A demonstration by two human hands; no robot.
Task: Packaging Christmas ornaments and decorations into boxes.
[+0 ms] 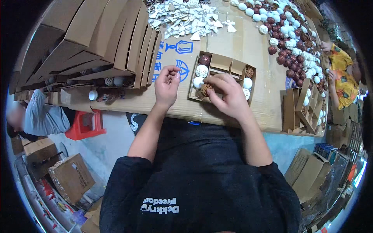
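My right hand [229, 95] grips a brown woven ball [206, 90] at the near left corner of a shallow divided cardboard box [222, 62]. Along the box's left side sit a dark red ball [204, 59], a white woven ball [201, 70] and a smooth white ball [198, 82]. Its right side holds another brown woven ball [249, 72], a white ball [247, 83] and a white woven ball [246, 93]. Some middle compartments show bare cardboard; my hand hides others. Left of the box, my left hand [167, 85] hovers with loosely curled fingers and nothing visible in them.
Stacked cardboard boxes [105, 39] rise at the left. White ornament pieces [186, 19] lie at the back, and loose balls [291, 42] spread along the right. Another divided box [301, 108] stands at the near right. Two other people are at the table's sides; a red stool [86, 125] is at left.
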